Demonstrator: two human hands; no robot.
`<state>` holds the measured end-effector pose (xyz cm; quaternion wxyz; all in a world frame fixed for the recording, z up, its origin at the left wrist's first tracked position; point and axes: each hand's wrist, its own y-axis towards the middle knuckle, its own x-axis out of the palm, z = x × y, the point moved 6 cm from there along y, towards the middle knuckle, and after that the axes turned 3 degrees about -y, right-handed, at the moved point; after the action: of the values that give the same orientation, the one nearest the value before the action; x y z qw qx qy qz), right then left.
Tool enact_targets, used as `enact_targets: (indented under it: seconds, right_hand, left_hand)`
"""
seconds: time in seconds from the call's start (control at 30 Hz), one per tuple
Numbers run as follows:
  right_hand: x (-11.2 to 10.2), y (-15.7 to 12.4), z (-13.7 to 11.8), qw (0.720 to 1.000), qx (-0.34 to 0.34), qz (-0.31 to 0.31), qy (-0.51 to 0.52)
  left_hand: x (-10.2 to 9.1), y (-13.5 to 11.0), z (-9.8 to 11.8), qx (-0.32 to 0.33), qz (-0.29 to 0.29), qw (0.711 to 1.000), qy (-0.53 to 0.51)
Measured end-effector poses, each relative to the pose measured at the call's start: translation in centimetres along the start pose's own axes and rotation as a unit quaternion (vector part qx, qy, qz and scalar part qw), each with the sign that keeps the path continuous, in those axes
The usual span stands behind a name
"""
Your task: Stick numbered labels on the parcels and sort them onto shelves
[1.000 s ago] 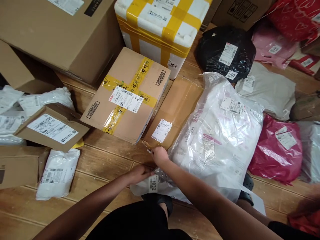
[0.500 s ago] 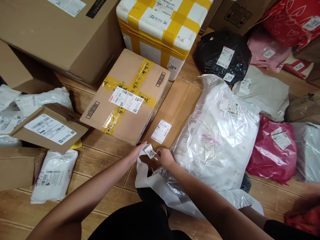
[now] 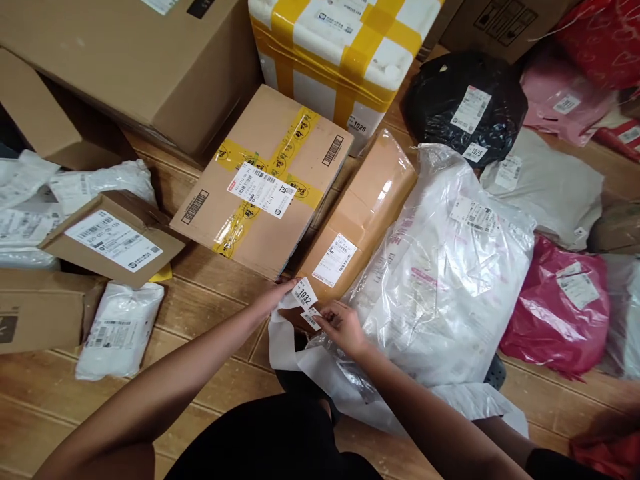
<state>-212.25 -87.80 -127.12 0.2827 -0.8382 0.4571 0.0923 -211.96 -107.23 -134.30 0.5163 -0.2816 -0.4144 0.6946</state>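
My left hand (image 3: pixel 277 297) is closed on one edge of a white label strip (image 3: pixel 283 343), its fingertips partly behind a sticker printed 1032 (image 3: pixel 304 294). The strip hangs down and curls towards my legs. With thumb and fingers pinched, my right hand (image 3: pixel 346 327) grips a smaller barcode sticker (image 3: pixel 311 319) just below the 1032 one. Both hands are over the near end of a long, narrow brown carton (image 3: pixel 367 203) that bears a white shipping label (image 3: pixel 334 260). To the right of this carton lies a large clear-wrapped white parcel (image 3: pixel 450 280).
A yellow-taped cardboard box (image 3: pixel 200 223) lies left of the narrow carton, with a taped white foam box (image 3: pixel 310 80) behind. Black (image 3: pixel 465 100) and magenta (image 3: pixel 555 307) bags lie right. Small parcels, including a white packet (image 3: pixel 120 330), lie left on the wooden floor (image 3: pixel 210 373).
The 1032 sticker now faces up more fully, and the smaller sticker below it has come into view. My right hand has moved slightly right and down. The whole view has shifted a little.
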Motion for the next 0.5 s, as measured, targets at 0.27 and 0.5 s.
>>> enact_targets:
  seconds: [0.27,0.5]
  right_hand:
    - [1.7,-1.6,1.0,0.985,-0.05,0.038,-0.158]
    - [2.3,-1.7,2.1,0.956,-0.052,0.164,-0.236]
  left_hand:
    - [0.9,-4.0,1.5,0.115,0.039,0.987,0.106]
    - [1.1,-4.7,2.3,0.115,0.064,0.987,0.096]
